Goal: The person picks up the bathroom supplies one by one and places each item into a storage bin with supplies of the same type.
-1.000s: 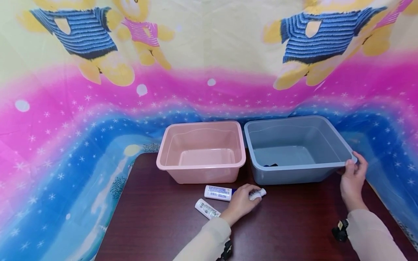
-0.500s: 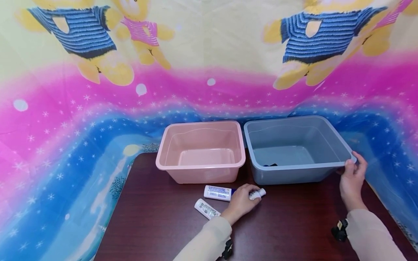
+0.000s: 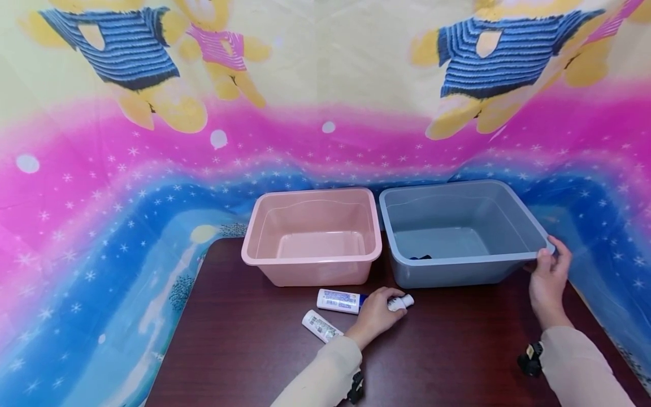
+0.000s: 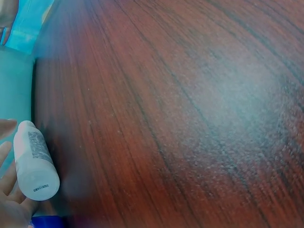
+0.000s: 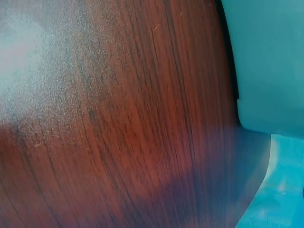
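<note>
My left hand (image 3: pixel 377 316) holds a small white bottle (image 3: pixel 398 303) that lies on its side in front of the bins, its neck pointing right. In the left wrist view the bottle (image 4: pixel 35 159) shows its round base and printed label, with fingers (image 4: pixel 8 183) along its far side. Left of that hand lies a white bottle with a blue end (image 3: pixel 338 301), partly covered by the hand. A third white bottle (image 3: pixel 321 326) lies slanted nearer the wrist. My right hand (image 3: pixel 549 288) grips the front right rim corner of the grey-blue bin (image 3: pixel 463 274).
A pink bin (image 3: pixel 317 274) stands left of the grey-blue one, both at the back of the dark wooden table (image 3: pixel 447 362). Something small and dark (image 3: pixel 421 258) lies inside the grey-blue bin near its front wall. A patterned cloth (image 3: pixel 315 135) hangs behind.
</note>
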`<state>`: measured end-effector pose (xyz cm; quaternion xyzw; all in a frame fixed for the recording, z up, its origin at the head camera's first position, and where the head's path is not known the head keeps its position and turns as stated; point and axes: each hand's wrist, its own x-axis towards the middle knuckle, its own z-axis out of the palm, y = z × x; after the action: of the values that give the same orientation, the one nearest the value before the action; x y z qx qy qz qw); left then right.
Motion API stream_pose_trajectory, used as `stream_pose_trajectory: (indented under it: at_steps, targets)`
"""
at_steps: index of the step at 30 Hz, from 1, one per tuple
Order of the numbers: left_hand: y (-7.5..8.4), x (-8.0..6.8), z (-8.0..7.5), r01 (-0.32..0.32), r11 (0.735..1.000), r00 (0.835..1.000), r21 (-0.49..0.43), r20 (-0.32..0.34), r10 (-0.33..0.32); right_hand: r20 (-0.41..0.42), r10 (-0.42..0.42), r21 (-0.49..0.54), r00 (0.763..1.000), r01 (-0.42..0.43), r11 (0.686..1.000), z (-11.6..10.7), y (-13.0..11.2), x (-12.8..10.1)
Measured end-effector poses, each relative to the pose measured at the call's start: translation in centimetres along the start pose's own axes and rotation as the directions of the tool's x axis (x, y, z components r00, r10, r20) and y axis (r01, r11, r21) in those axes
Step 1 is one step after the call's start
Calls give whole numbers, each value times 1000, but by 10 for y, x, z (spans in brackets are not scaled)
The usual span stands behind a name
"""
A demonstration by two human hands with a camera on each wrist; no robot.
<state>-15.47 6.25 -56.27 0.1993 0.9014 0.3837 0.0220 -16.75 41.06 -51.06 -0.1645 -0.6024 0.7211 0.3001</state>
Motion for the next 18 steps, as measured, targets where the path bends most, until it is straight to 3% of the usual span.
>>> stream_pose_trajectory:
  at_steps: [18]
  targets:
    - [-5, -2, 5, -2, 999, 997, 44, 77, -1, 21, 2, -15, 1000, -2, 1000, -1, 1, 0]
